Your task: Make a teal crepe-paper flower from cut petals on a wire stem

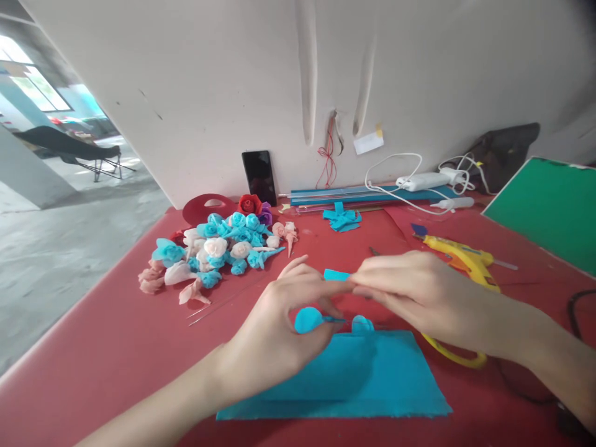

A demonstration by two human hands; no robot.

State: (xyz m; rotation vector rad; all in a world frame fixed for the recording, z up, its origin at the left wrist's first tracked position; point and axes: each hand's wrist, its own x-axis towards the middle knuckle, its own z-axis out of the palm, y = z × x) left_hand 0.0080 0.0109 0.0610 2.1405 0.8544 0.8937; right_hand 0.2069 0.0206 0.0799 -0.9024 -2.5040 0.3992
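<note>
My left hand (284, 316) pinches a small blue crepe-paper petal (308, 319) between thumb and fingers; the petal is rounded, with a narrow twisted end. My right hand (419, 292) comes in from the right with fingers pressed together, its fingertips meeting my left index fingertip. Whatever it may hold is hidden. Below both hands lies a folded blue crepe-paper sheet (372, 379). Small rounded blue pieces (362, 325) rest at its upper edge. Another blue scrap (336, 274) shows just behind my fingers.
Several blue, white and pink paper flowers (216, 248) are heaped at the left. A phone (259, 177) leans on the wall. Blue strips (342, 218) lie farther back. On the right are a yellow glue gun (465, 256), a yellow looped handle (459, 359) and a green board (549, 211).
</note>
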